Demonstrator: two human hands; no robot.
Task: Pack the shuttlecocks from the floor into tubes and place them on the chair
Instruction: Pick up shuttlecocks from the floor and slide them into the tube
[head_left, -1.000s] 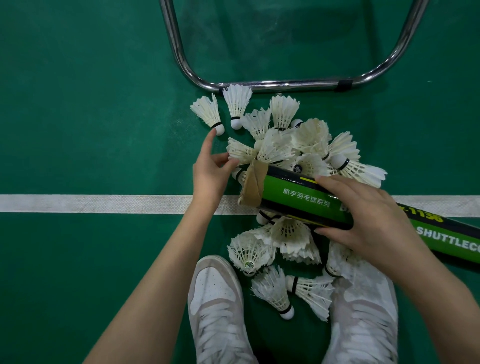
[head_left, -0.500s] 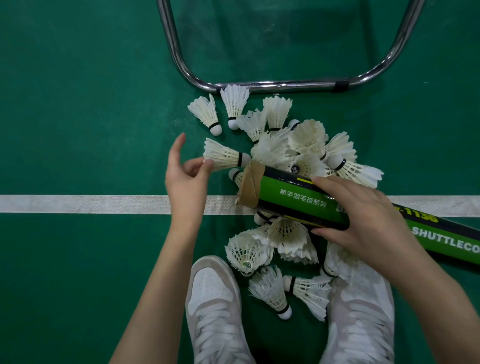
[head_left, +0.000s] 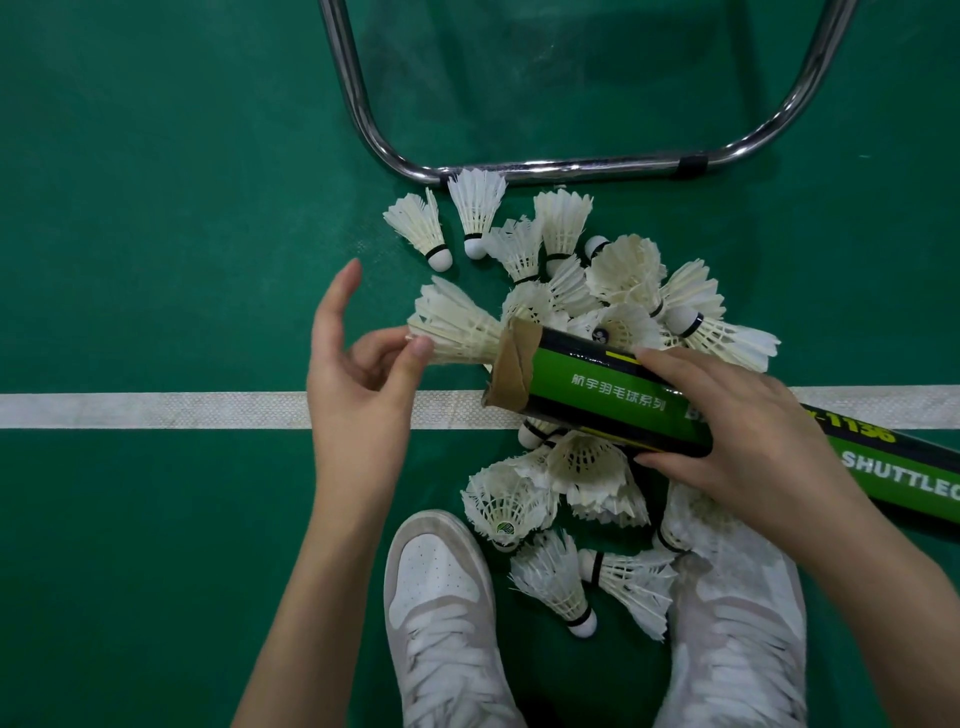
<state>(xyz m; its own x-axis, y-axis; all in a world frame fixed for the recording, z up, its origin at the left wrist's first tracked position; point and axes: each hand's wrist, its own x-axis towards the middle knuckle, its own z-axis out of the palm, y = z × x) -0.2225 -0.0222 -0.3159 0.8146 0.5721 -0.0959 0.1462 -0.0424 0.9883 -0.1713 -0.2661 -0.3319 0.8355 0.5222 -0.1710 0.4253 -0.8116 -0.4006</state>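
Observation:
My right hand (head_left: 748, 441) grips a green and black shuttlecock tube (head_left: 597, 389) held low over the floor, its brown taped mouth facing left. A white shuttlecock (head_left: 457, 327) lies cork-first at the tube's mouth, its cork end hidden by the rim. My left hand (head_left: 358, 384) pinches the edge of its feather skirt between thumb and fingers. A pile of several white shuttlecocks (head_left: 618, 280) lies on the green floor behind and under the tube. More shuttlecocks (head_left: 550, 577) lie between my shoes.
The chrome chair leg frame (head_left: 571, 169) stands on the floor just beyond the pile. A white court line (head_left: 156, 410) runs left to right under my hands. My white shoes (head_left: 447, 613) are at the bottom, the right one partly under shuttlecocks.
My left hand pulled one shuttlecock out of the pile to the left, turned it, and brought its cork end to the tube's mouth. The right hand kept the tube nearly still.

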